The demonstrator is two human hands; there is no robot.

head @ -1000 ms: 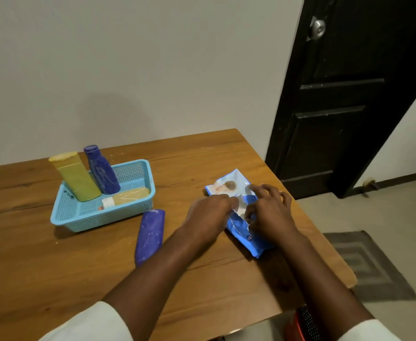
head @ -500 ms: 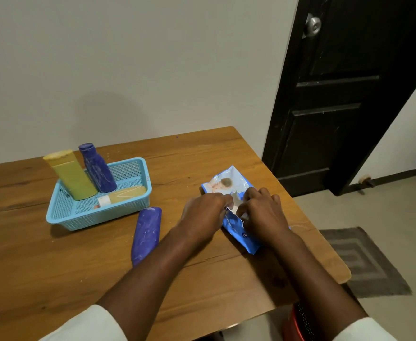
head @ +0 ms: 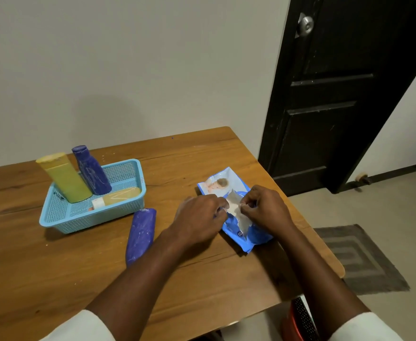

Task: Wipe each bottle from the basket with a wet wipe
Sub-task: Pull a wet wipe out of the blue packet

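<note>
A blue wet wipe pack (head: 256, 236) lies on the wooden table (head: 54, 279), near its right edge. My left hand (head: 199, 217) pinches the pack's left side. My right hand (head: 263, 210) pinches the peeled flap, and white wipe material (head: 236, 212) shows between them. A purple bottle (head: 140, 235) lies flat on the table, left of my left forearm. A light blue mesh basket (head: 61, 217) stands further left. It holds an upright yellow-green bottle (head: 66, 179), an upright purple bottle (head: 93, 172) and a yellow tube (head: 117, 196) lying down.
The table's right edge is close to the pack. Beyond it are a black door (head: 344, 94), a grey floor mat (head: 359, 257) and a red object (head: 298, 321) under the table's front corner. A plain wall backs the table.
My hands have stayed on the wipe pack. The flap is now pulled wider apart, with more white showing between my fingers. The camera has shifted slightly.
</note>
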